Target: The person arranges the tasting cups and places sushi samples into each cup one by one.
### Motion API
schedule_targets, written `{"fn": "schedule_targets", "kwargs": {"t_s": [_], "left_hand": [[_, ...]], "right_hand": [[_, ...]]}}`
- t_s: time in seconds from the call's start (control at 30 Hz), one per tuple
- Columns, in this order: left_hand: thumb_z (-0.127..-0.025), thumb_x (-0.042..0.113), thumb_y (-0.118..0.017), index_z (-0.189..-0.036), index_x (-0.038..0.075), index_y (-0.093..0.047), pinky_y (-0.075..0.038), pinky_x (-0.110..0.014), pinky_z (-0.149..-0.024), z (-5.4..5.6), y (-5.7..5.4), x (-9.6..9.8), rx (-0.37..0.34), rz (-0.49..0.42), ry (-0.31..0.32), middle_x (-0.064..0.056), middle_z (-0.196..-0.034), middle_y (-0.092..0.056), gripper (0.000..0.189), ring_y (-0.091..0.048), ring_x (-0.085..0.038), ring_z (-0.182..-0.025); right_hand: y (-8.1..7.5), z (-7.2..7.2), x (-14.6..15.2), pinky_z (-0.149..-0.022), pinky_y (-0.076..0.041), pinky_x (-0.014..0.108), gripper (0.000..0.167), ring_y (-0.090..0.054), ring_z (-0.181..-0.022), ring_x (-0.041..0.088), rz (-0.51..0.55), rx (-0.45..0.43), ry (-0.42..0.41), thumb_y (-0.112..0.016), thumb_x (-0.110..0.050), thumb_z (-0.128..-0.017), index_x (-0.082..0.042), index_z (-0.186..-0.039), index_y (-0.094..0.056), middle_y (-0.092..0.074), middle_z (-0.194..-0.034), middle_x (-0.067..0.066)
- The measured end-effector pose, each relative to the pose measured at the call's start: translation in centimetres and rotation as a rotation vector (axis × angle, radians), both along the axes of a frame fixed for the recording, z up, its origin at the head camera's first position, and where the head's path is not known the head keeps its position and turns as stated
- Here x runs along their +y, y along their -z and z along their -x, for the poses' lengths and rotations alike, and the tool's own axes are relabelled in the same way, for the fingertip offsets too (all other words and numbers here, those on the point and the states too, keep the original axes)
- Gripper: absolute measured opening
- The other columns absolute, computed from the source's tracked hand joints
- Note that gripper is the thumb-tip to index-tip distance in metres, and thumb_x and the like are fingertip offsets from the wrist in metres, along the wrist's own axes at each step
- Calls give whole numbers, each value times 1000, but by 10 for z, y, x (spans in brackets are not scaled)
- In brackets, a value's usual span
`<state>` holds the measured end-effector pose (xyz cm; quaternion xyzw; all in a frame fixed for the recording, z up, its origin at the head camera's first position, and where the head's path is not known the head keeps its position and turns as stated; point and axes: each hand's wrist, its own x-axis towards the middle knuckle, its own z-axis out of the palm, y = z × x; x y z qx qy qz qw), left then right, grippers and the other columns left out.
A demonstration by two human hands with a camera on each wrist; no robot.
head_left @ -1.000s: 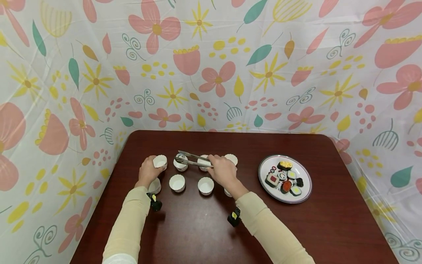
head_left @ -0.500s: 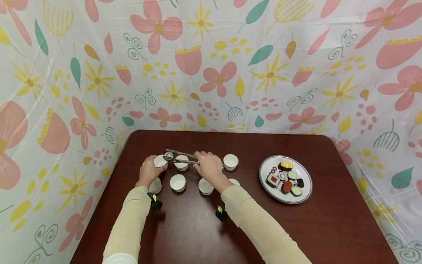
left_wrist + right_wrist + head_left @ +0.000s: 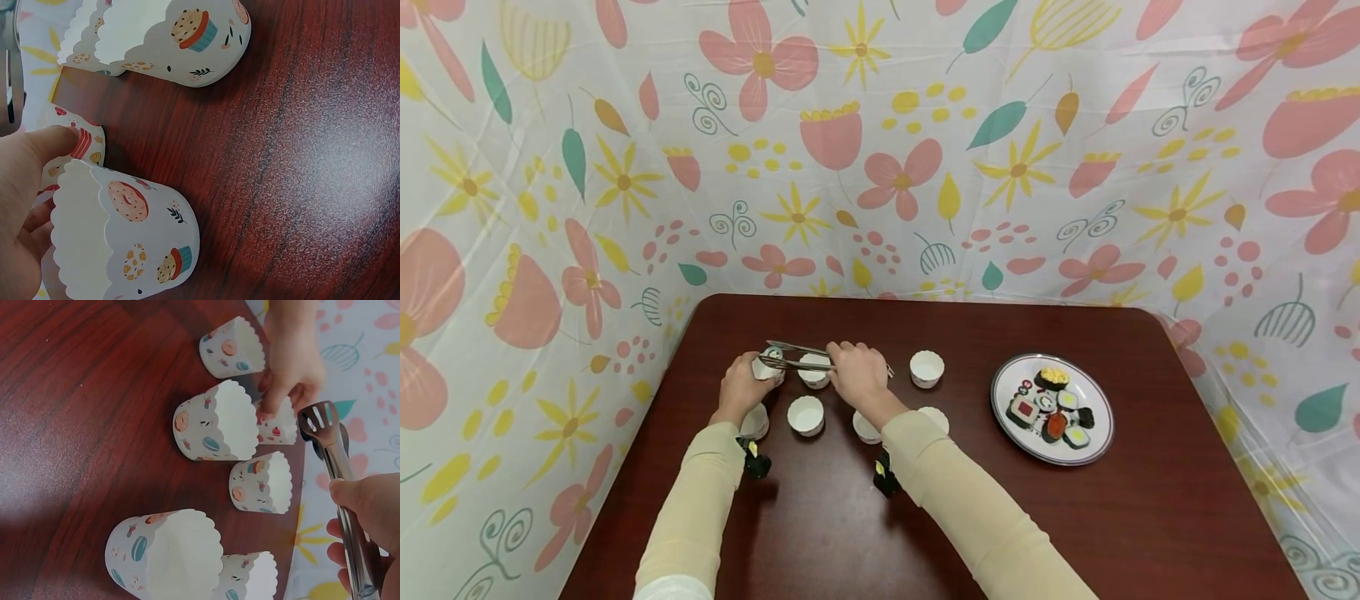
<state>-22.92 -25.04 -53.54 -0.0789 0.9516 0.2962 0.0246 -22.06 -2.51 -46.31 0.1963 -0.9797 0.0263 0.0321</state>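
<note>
In the head view my left hand grips a white scalloped paper baking cup at the back left. The left wrist view shows the thumb over that cup's printed wall. My right hand holds metal tongs, their slotted tips over the gripped cup. Between the tips is a small round sushi roll with a pale face; in the right wrist view only a dark part shows behind the slotted tip. Another baking cup stands below the tongs.
More white cups stand in two rows, among them a front cup, a back right cup and one partly behind the right sleeve. A round plate with several sushi pieces lies on the right of the brown table. Floral cloth hangs behind.
My right hand has moved left with the tongs and the sushi roll, from over the second back cup to the one my left hand grips. The left hand stays put.
</note>
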Motion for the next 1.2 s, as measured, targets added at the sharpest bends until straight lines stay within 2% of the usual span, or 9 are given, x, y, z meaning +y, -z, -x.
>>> {"fn": "schedule_targets", "kwargs": {"t_s": [0.17, 0.33, 0.67, 0.93, 1.2], "left_hand": [[-81, 25, -69, -134, 2, -41, -41, -54, -90, 1, 0, 0, 9, 3, 4, -22, -130, -46, 64, -48, -42, -112], [-79, 27, -71, -132, 1, -42, -40, -54, -91, 1, 1, 0, 18, 4, 4, -22, -127, -48, 66, -49, -41, -112], [-79, 27, -71, -132, 2, -43, -39, -54, -92, 2, 1, -1, 22, 5, 7, -22, -130, -46, 66, -47, -42, -115], [-80, 26, -70, -135, 3, -40, -39, -54, -92, 0, -1, 0, -2, 2, 11, -21, -134, -44, 67, -46, -43, -116], [-80, 25, -69, -134, 2, -41, -39, -55, -92, -1, -3, 0, 12, -3, 14, -23, -133, -44, 65, -45, -44, -116]], "right_hand": [[1, 2, -7, -75, -49, 31, 33, -59, -88, 16, -47, -17, -4, -61, -40, -87, -24, -114, -55, -62, -103, -6], [1, 0, -11, -73, -49, 30, 35, -59, -88, 16, -75, -39, -8, -59, -42, -87, -25, -117, -54, -61, -104, -6], [5, 2, -15, -71, -49, 32, 38, -58, -91, 17, -74, -86, 26, -60, -41, -87, -23, -119, -53, -61, -105, -4], [4, 0, -12, -69, -49, 31, 42, -58, -90, 17, -57, -73, 33, -61, -43, -86, -23, -121, -53, -61, -106, -4], [1, 0, -1, -77, -49, 33, 42, -57, -93, 18, -37, -41, 15, -61, -44, -86, -20, -120, -53, -60, -108, -1]]}}
